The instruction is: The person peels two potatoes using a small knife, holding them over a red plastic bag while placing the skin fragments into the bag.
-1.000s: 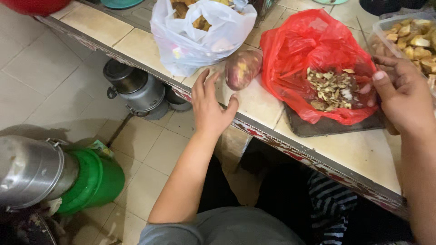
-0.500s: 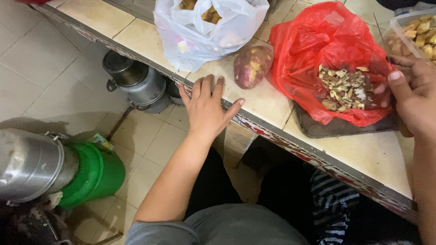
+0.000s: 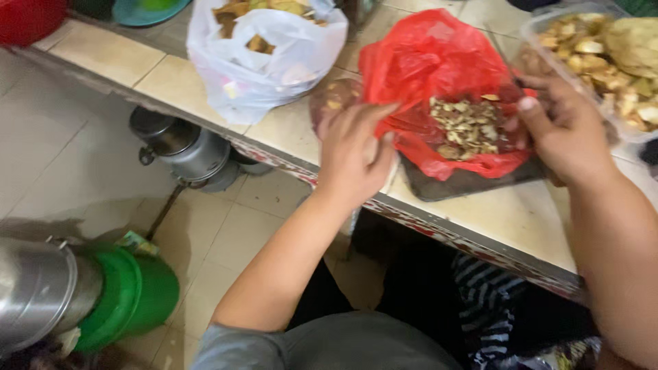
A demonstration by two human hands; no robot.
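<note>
- Your left hand point(image 3: 353, 154) is over the front edge of the tiled surface point(image 3: 507, 219), fingers point(image 3: 356, 120) apart and slightly bent, tips pointing away from you toward the red plastic bag point(image 3: 439, 62).
- These fingers touch the left edge of the red bag; I cannot tell if they pinch the plastic or only lie on it.
- Just beyond the left fingers there is a brownish oval tuber point(image 3: 332, 99), partly hidden by them and blurred. Which way its long axis runs I cannot tell.
- Your right hand point(image 3: 569, 140) is at the right side of the red bag, fingers loosely spread, the thumb point(image 3: 531, 113) touching the bag's edge.
- Between your two hands the bag is open and holds a heap of brown peelings point(image 3: 466, 130). It lies on a dark board point(image 3: 466, 185), whose long axis runs left to right.
- Beyond the right fingers stands a clear container point(image 3: 603, 48) with pale cut pieces.
- To the left of the left fingers sits a white plastic bag point(image 3: 264, 65).
- On the floor stand a metal pot point(image 3: 185, 151) and a green bucket point(image 3: 133, 294).
</note>
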